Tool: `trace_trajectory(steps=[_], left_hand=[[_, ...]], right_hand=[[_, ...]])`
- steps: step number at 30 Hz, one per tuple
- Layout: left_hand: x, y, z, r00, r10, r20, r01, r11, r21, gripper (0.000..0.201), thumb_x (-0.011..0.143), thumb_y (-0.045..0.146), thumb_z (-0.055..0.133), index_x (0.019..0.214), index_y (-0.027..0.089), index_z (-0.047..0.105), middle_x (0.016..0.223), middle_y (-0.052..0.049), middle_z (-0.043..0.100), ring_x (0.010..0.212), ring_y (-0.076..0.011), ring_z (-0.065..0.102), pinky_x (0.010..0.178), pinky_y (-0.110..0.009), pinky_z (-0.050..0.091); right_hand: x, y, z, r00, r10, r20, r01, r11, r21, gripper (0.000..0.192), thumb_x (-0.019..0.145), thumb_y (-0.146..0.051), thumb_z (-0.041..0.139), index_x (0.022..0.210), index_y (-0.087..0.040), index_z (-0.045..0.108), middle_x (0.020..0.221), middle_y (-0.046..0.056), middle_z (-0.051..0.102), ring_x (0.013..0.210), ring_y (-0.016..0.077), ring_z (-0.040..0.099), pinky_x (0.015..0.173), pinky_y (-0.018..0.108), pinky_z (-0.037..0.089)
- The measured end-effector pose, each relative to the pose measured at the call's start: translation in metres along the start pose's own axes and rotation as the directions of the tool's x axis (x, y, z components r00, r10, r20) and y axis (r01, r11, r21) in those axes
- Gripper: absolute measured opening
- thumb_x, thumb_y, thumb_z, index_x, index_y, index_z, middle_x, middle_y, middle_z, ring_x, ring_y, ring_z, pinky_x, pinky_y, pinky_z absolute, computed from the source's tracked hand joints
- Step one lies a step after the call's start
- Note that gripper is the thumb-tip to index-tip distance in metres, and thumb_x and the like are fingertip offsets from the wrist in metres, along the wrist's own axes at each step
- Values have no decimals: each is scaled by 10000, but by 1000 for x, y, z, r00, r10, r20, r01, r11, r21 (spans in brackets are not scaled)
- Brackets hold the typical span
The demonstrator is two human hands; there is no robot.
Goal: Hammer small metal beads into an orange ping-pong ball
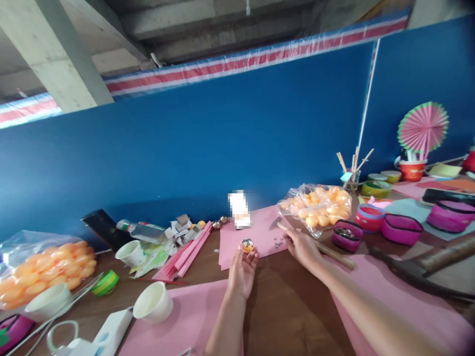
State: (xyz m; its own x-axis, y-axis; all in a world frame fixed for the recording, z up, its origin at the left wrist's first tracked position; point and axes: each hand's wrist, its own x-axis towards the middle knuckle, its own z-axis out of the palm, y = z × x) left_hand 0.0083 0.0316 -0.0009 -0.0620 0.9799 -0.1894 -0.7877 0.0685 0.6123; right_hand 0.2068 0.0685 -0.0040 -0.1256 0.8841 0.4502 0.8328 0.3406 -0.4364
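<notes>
In my left hand (243,274), a shiny gold-and-silver ball (247,245) rests between the fingertips, held up in front of the pink sheet (262,217). My right hand (305,251) is closed, its thumb and fingers pinched together beside several small dark metal pieces (278,243) on that sheet. A long wooden handle (339,257) runs out from behind the right hand, and a pale tip shows past the fingers. Whether the hand grips this handle or something small, I cannot tell. Farther back on the sheet's edge stand a few shiny balls (223,220).
Orange balls fill a clear bag (321,202) behind my right hand and another bag (48,262) at left. White cups (153,301), a power strip (113,331), pink paper strips (187,257), purple pouches (401,228) and a hammer (415,269) lie around. A blue partition (222,133) borders the table.
</notes>
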Motion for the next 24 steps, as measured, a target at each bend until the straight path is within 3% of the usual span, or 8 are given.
trace_trajectory(steps=[6,12,15,19,24], left_hand=[[-3,-7,1,1000,-8,-8,8,1000,18,124,726,216,599,804,122,577,761,-81,645,727,-153,621,706,-288,497],[-9,-12,4,997,-49,66,45,998,47,252,733,233,593,973,159,571,845,-75,646,682,-118,604,695,-271,489],[-10,-11,5,996,-41,82,37,998,52,334,739,217,586,1069,193,542,871,-64,643,695,-112,606,720,-275,484],[-10,-11,7,999,-32,41,30,997,68,331,725,198,602,1051,172,553,852,-74,651,719,-129,616,735,-285,483],[-10,-11,7,997,-43,59,37,995,94,287,691,185,637,969,163,566,856,-73,655,730,-132,622,741,-278,478]], right_hand=[[-4,-21,-1,1000,1,-5,1,921,388,174,783,-242,406,779,-179,569,741,28,619,692,160,572,673,277,429],[-15,-51,1,978,26,209,-172,667,725,189,796,-343,433,756,-183,524,613,-15,554,528,113,511,514,222,410],[-18,-57,0,960,75,268,-264,553,790,210,756,-390,496,737,-183,519,582,-30,531,512,105,492,500,216,402],[-17,-57,-1,927,134,351,-374,410,832,249,709,-411,550,750,-166,553,588,-25,546,541,109,508,516,223,406],[-16,-56,1,927,149,344,-375,388,842,245,680,-378,592,771,-152,570,578,-29,552,540,102,506,539,227,416]])
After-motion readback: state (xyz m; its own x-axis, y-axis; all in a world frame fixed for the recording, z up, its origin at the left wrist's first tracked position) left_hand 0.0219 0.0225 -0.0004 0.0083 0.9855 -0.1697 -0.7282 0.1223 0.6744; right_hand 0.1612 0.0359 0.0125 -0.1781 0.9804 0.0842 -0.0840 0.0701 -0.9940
